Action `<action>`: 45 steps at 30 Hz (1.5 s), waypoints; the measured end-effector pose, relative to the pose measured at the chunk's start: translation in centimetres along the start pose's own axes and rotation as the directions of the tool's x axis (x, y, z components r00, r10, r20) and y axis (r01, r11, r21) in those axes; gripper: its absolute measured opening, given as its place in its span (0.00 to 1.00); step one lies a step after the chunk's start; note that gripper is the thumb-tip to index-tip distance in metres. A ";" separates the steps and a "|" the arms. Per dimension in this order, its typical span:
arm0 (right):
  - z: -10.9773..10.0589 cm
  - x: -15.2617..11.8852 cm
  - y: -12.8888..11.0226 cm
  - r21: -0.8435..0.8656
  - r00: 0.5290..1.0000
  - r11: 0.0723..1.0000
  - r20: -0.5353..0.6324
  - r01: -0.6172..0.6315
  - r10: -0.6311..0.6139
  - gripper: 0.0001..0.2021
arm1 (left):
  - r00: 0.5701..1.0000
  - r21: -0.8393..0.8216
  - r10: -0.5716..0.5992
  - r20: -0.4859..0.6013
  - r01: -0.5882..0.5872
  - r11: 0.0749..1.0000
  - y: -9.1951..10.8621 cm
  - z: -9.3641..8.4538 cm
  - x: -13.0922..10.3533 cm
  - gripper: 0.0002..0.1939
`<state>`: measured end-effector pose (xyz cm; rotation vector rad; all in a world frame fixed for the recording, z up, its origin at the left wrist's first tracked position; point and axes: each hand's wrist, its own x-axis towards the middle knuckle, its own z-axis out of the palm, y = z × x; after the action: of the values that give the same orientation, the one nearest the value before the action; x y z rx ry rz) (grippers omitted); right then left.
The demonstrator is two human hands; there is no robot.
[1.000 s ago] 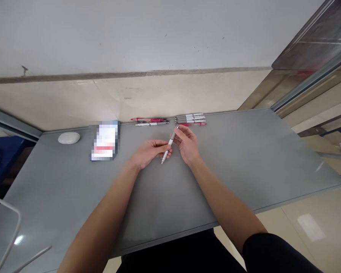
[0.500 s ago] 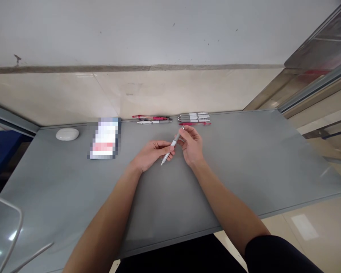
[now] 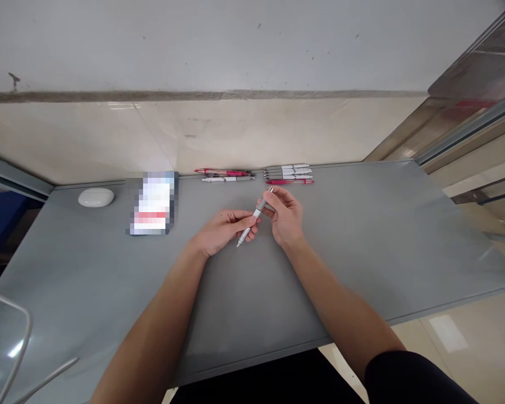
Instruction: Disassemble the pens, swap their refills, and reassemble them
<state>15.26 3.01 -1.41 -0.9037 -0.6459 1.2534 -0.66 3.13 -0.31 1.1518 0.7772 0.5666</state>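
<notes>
A white pen with a grey grip [image 3: 246,230] is held slantwise between my two hands above the table, its metal tip pointing up and to the right. My left hand [image 3: 223,229] is closed on the white barrel, thumb on top. My right hand [image 3: 288,217] pinches the grey grip close to the tip. Just beyond my right hand lies a red pen [image 3: 290,182], in front of a stack of several white and grey pens [image 3: 288,171]. To the left of these rest red pens [image 3: 219,172] and a white pen [image 3: 227,179].
A blurred phone [image 3: 151,205] and a white oval case [image 3: 96,197] lie on the left of the grey table [image 3: 370,235]. A white cable [image 3: 27,320] curves at the lower left. The wall [image 3: 252,132] borders the table's back edge.
Both hands keep the same hold on the pen, which has hardly moved. The whole view has shifted slightly.
</notes>
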 end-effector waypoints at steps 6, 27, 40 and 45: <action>0.0 -0.2 -0.1 -0.037 1.000 0.999 0.010 -0.001 0.002 0.10 | 0.999 0.051 0.023 0.034 -0.025 0.998 0.2 0.0 -0.1 0.15; -0.2 0.3 0.1 0.018 0.999 1.000 -0.049 0.013 -0.012 0.12 | 0.977 0.041 0.093 -0.191 -0.087 0.995 -0.7 0.7 0.3 0.12; -0.3 0.0 -0.3 0.030 0.998 0.999 0.066 -0.017 0.015 0.10 | 0.995 -0.048 0.065 -0.074 -0.069 0.996 -0.4 0.6 0.0 0.14; -0.4 0.1 -0.1 0.048 0.998 0.999 0.057 0.017 -0.019 0.10 | 0.980 -0.012 0.092 -0.175 -0.095 0.995 -0.7 0.6 0.2 0.14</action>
<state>15.68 3.06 -1.51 -0.8234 -0.6653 1.2772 -0.04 2.70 -0.90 1.1343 0.8680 0.7601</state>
